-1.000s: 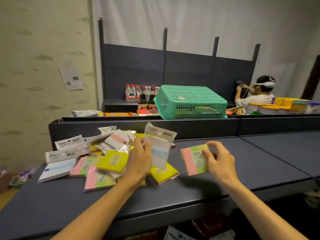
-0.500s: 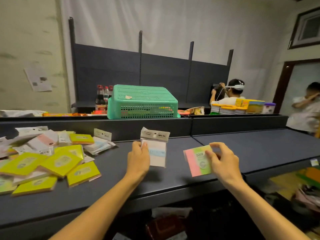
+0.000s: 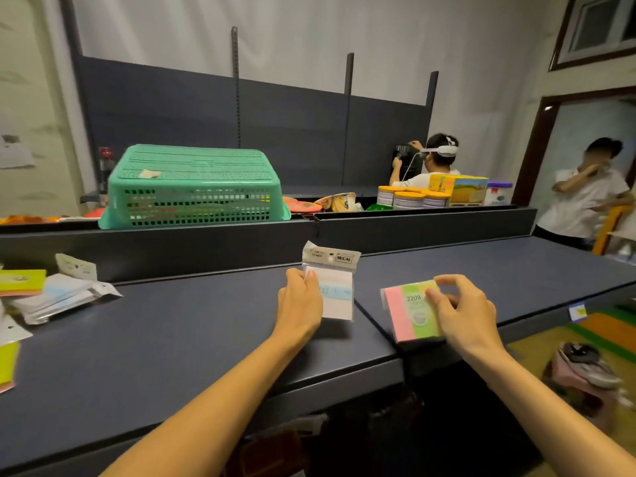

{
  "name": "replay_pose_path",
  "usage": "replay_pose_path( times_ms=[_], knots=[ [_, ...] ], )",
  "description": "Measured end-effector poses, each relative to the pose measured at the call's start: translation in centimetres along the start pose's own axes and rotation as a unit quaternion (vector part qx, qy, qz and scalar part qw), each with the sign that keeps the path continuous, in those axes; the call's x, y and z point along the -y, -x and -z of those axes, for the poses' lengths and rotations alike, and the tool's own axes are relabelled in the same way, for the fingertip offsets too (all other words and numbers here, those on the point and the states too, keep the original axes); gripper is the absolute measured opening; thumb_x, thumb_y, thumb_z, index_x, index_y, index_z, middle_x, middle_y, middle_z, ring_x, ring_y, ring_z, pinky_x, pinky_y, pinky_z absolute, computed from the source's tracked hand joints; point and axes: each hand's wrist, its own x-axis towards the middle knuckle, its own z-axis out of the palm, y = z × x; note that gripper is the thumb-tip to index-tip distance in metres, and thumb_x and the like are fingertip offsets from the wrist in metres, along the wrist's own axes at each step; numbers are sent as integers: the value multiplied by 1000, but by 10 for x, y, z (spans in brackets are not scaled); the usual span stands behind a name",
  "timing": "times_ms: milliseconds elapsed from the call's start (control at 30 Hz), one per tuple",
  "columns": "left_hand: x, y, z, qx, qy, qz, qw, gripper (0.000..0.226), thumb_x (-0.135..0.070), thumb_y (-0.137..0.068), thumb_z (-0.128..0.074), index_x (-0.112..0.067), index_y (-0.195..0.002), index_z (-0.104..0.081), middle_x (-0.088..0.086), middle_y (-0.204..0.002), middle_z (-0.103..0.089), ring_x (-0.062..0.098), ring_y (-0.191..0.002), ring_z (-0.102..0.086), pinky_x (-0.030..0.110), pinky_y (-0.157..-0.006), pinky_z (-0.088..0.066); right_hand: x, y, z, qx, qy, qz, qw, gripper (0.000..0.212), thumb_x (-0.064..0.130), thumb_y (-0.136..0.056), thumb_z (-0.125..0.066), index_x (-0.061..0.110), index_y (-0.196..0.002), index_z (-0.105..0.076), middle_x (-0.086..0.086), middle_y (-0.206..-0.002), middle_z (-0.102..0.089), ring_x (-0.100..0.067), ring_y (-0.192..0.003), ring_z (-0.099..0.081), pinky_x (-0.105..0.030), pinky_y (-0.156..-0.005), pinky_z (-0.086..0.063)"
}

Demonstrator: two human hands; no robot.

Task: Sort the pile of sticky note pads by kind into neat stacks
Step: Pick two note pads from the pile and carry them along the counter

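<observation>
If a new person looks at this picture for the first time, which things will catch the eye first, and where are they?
First come the two hands in the middle over the dark counter: the left hand holds a white packaged pad, and the right hand holds a pink, green and yellow pad marked 2209. Behind them, on the ledge at the left, lies an upturned green basket. The remaining pile of pads sits at the far left edge.

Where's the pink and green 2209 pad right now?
In the head view, the 2209 pad is right of centre, gripped by the right hand near the counter's front edge, beside the white packet.
</observation>
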Motion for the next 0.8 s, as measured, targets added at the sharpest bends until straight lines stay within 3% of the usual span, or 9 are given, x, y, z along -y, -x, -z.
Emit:
replay_pose_path(
  times_ms=[67,233,333,400,600,800],
  knots=[
    [-4,-18,-23,5,1,10,1000,29,-33,-102,-27,-8,-101,-42,4,-101,-58,13,-79,-54,14,-49,-37,-15,-23,2,2,-2,-4,1000,22,22,-95,-56,12,-115,-56,-9,-95,-63,-13,-71,-59,-4,-39,-39],
    [-17,-72,-77,16,-8,10,1000,27,-34,-102,-27,-10,-100,-40,4,-100,-57,4,-71,-51,12,-43,-38,-55,-97,2,0,5,-6,1000,21,21,-96,-55,11,-114,-56,-9,-93,-64,-8,-67,-59,-9,-42,-41],
    [-21,-108,-108,30,-19,4,999,28,-37,-102,-27,-13,-103,-40,4,-100,-59,8,-78,-56,18,-55,-47,-77,-142,2,5,16,-14,1000,23,23,-97,-52,13,-117,-55,-9,-97,-63,-19,-77,-62,-24,-53,-49],
    [-25,-128,-130,33,-20,3,999,27,-39,-102,-28,-15,-103,-39,4,-101,-59,12,-84,-59,24,-61,-53,-94,-169,3,4,20,-18,1000,25,25,-97,-51,14,-120,-53,-6,-99,-59,-19,-81,-61,-25,-53,-49],
    [-43,-159,-192,10,-16,11,1000,26,-34,-102,-30,-11,-105,-42,-1,-94,-55,4,-67,-54,12,-43,-40,-151,-235,23,-3,37,-38,999,26,25,-99,-48,13,-122,-53,-5,-103,-58,-17,-85,-58,-21,-52,-44],
    [-66,-180,-263,-23,-32,7,999,28,-35,-102,-31,-10,-108,-44,-1,-92,-57,5,-67,-54,12,-45,-39,-212,-312,51,2,43,-33,999,25,26,-98,-49,13,-120,-56,-3,-102,-54,-19,-96,-54,-33,-70,-48]
  ],
)
